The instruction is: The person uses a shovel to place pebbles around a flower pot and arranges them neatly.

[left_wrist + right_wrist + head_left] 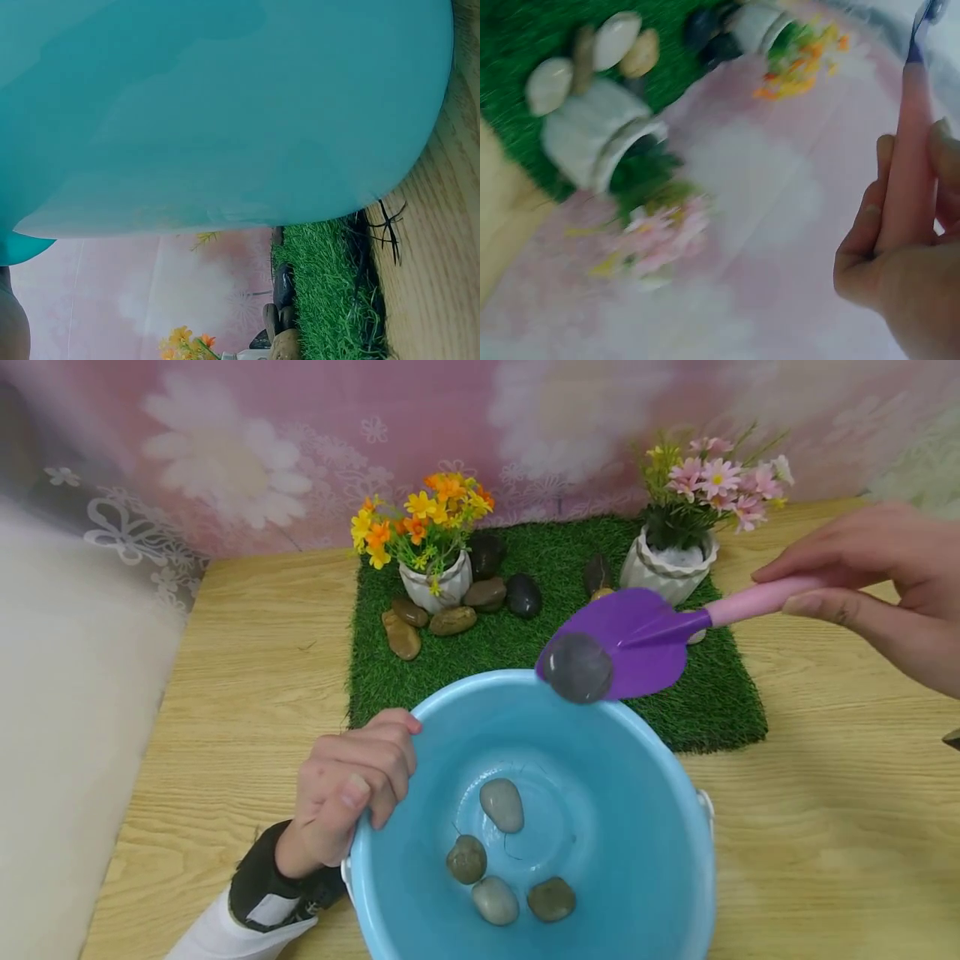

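Note:
My right hand [892, 585] grips the pink handle of a purple toy shovel [652, 643]. On the tip of its blade sits a dark grey stone [577, 667], above the far rim of a light blue bucket [645, 827]. My left hand [356, 781] holds the bucket's left rim, its fingers curled over the edge. Several stones lie on the bucket floor, among them a pale grey one [502, 805] and a brownish one [551, 899]. In the right wrist view the fingers wrap the shovel handle [907, 165]. The bucket's outer wall [225, 112] fills most of the left wrist view.
Behind the bucket lies a green grass mat [555, 560]. A white pot with orange and yellow flowers [438, 581] stands on it, ringed by several stones [453, 621]. Another white pot with pink flowers [667, 568] stands at the right. A pink floral curtain [420, 410] hangs behind the wooden table [247, 643].

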`<act>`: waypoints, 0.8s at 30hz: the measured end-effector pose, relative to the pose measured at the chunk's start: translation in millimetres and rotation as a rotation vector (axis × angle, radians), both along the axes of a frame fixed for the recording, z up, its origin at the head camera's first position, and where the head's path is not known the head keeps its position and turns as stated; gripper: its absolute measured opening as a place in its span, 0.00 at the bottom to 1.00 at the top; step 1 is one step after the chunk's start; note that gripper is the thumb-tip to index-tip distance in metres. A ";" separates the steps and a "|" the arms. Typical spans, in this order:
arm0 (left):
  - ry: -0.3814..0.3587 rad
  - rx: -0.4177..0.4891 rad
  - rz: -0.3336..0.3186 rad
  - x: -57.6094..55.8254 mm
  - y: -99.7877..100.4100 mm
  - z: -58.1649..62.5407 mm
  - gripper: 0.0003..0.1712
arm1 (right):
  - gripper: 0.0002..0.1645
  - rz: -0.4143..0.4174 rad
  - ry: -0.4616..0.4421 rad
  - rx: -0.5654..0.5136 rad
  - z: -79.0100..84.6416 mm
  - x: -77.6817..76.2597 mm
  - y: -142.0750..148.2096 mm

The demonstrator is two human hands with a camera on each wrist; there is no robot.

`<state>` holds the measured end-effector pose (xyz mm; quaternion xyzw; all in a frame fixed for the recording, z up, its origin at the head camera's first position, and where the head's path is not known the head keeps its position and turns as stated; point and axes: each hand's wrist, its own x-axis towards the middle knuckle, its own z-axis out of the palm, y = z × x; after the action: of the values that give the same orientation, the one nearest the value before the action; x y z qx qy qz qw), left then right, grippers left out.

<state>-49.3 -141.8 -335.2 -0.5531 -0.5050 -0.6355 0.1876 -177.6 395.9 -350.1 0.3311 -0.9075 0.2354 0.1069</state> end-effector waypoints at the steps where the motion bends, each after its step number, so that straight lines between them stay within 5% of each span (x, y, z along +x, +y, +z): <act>1: -0.002 0.002 -0.001 0.2 0.3 -0.3 0.29 | 0.26 -0.044 0.013 -0.009 4.5 2.8 -2.5; 5: -0.007 0.012 -0.003 0.7 1.2 -1.0 0.29 | 0.15 -0.213 -0.005 -0.017 51.7 38.7 -57.4; 8: -0.007 0.015 -0.004 1.0 1.6 -1.3 0.29 | 0.10 -0.290 -0.022 0.050 69.3 54.5 -83.3; 15: -0.005 0.021 -0.008 1.4 2.0 -2.3 0.30 | 0.19 -0.465 -0.229 0.294 48.7 48.7 -72.6; 19: -0.009 0.024 -0.004 2.0 1.7 -2.8 0.30 | 0.24 -0.511 -0.370 0.396 38.9 47.5 -72.4; 24: -0.025 0.016 0.001 3.5 0.4 -3.2 0.29 | 0.25 -0.515 -0.429 0.438 38.7 49.8 -73.2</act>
<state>-45.8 -141.4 -338.3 -0.5433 -0.5025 -0.6463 0.1860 -127.7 322.7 -311.3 0.0510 -0.9912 0.0657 -0.1028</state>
